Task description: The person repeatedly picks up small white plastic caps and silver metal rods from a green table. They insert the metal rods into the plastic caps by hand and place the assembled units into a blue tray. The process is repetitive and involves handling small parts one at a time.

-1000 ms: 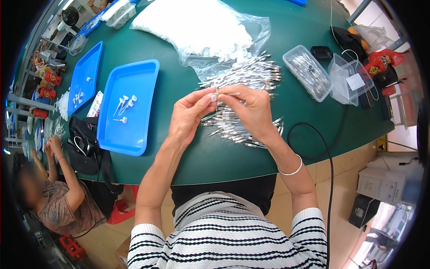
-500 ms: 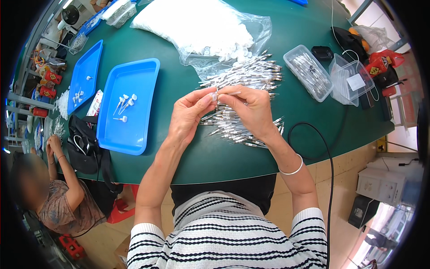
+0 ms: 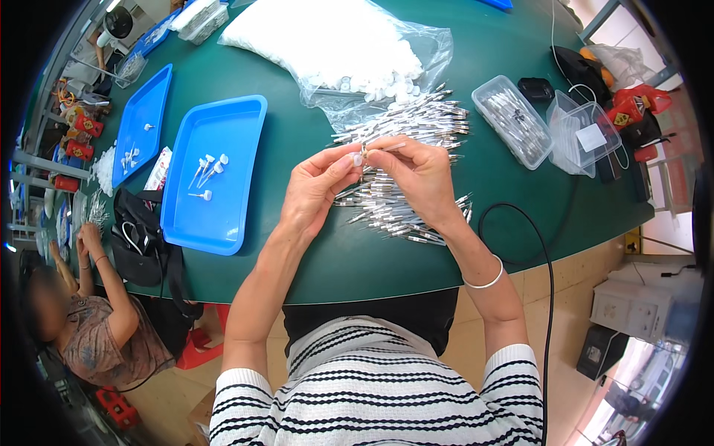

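Observation:
My left hand (image 3: 318, 186) pinches a small round white cap (image 3: 358, 160) between thumb and fingertips. Close against it, my right hand (image 3: 421, 178) is closed on a thin pale rod (image 3: 394, 146), whose free end sticks out past the fingers. The fingertips hide where cap and rod meet, so I cannot tell whether they are joined. Both hands are raised over a pile of thin silvery-white rods (image 3: 405, 215). Behind the pile, a clear plastic bag (image 3: 439, 48) spills many white caps (image 3: 387, 74) onto the green table (image 3: 335, 275).
To the left, a blue tray (image 3: 216, 130) holds several capped rods (image 3: 212, 169); another blue tray (image 3: 141, 108) lies beyond. A black bag (image 3: 137, 245) sits near a co-worker (image 3: 111, 327). At right are a clear box of rods (image 3: 513, 123), clear containers (image 3: 584, 134) and a black cable (image 3: 547, 297).
The cap has turned between my left fingertips, and more of it shows. My right fingers have shifted slightly along the rod. At far left, another person's hand has come into view.

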Available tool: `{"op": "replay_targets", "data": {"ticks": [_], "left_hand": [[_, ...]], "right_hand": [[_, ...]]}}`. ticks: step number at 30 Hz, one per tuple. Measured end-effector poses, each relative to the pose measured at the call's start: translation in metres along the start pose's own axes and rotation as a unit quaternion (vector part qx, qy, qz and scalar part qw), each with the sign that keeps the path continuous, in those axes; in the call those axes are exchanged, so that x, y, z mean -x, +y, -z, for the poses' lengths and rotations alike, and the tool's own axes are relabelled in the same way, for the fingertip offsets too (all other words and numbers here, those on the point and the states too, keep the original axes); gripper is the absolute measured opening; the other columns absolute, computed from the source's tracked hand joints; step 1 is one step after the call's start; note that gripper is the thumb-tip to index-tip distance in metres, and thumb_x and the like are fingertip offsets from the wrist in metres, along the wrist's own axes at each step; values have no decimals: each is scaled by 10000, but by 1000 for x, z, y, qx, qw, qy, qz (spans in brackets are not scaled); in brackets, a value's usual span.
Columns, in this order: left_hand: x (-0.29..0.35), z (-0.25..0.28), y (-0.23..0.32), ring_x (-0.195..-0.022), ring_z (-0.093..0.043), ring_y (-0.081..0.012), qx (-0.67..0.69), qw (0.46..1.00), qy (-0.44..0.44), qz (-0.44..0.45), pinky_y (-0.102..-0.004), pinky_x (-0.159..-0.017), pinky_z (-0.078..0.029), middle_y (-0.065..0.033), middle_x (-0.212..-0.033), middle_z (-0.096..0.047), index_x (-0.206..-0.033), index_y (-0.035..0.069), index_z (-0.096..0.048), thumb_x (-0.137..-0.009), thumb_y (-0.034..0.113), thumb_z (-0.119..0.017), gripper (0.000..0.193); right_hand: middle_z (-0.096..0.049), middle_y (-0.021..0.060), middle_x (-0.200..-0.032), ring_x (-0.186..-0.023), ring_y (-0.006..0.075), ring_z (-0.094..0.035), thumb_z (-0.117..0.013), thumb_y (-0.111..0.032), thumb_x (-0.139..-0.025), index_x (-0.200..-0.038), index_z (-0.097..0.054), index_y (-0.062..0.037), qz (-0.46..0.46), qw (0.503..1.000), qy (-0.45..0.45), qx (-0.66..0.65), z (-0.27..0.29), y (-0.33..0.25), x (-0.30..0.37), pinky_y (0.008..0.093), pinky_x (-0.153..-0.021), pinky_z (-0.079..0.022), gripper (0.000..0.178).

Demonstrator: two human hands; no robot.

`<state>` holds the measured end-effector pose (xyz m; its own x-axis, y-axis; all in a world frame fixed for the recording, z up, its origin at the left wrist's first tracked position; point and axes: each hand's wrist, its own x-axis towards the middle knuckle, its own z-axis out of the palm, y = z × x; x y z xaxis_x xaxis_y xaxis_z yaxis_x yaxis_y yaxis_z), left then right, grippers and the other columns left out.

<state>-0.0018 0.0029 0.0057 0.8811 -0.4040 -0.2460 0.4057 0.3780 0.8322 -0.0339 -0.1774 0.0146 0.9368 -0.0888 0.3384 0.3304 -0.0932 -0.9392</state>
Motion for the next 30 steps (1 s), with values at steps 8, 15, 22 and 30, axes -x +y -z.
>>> {"op": "replay_targets", "data": {"ticks": [8, 15, 22, 30], "left_hand": [[0, -1, -1, -913, -691, -114, 2, 1000, 4, 2, -204, -837, -587, -105, -1068, -705, -1192, -27, -651, -919, 86, -685, 297], [-1, -1, -2, -886, -682, -117, 0, 1000, 12, -1, -232, -837, -582, -96, -1036, -713, -1180, -19, -666, -905, 88, -705, 298], [-1, -1, -3, -873, -676, -111, -2, 1000, 11, 0, -230, -832, -579, -89, -1027, -713, -1168, -18, -673, -904, 86, -707, 286], [0, -2, -2, -864, -678, -112, -9, 1000, 21, 0, -230, -829, -579, -88, -1014, -714, -1162, -20, -675, -901, 87, -710, 285]], "right_hand": [[-736, 63, -840, -728, 92, -682, -725, -86, -875, -974, -712, -7, -9, 1000, -16, 11, 2, -5, 0, 236, -641, -531, 127], [-732, 76, -833, -746, 132, -712, -722, -71, -872, -952, -690, -12, -6, 999, -23, 39, 2, -4, 0, 255, -660, -549, 104], [-724, 77, -810, -732, 130, -710, -719, -69, -871, -937, -679, -22, 15, 998, -24, 56, 2, -2, 0, 257, -647, -547, 91], [-720, 78, -800, -722, 127, -705, -717, -56, -866, -929, -675, -17, 35, 997, -18, 64, 0, -1, 1, 255, -641, -544, 85]]}}
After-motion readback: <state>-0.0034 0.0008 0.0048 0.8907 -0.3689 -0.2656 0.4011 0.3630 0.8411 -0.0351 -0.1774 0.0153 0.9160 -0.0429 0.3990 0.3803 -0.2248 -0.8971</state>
